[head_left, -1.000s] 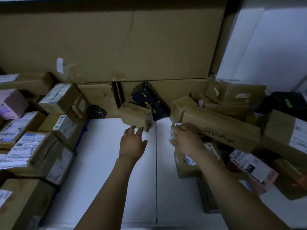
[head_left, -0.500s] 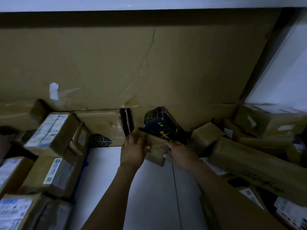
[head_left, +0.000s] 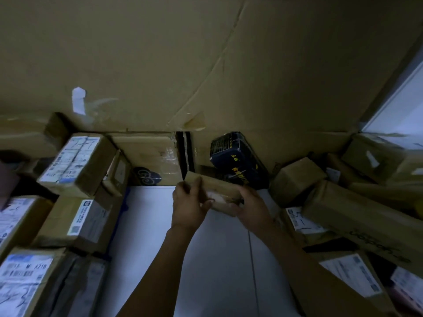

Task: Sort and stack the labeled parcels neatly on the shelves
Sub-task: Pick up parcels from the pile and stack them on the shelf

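Note:
A small brown cardboard parcel (head_left: 217, 189) is held at the back of the white shelf (head_left: 146, 225), just in front of a dark blue box with yellow print (head_left: 238, 160). My left hand (head_left: 188, 205) grips its left end, thumb on the near face. My right hand (head_left: 250, 208) grips its right end. Labeled parcels are stacked on the left (head_left: 75, 162) and heaped loosely on the right (head_left: 295, 179).
A large flattened cardboard sheet (head_left: 206, 65) forms the back wall. A long brown box with dark print (head_left: 366, 223) lies tilted across the right heap. A taped carton (head_left: 151, 152) sits at the back left of the gap. Bare shelf shows between the piles.
My right hand left the long box on the right and joined my left hand on the small parcel. The view moved closer and tilted up toward the shelf's back.

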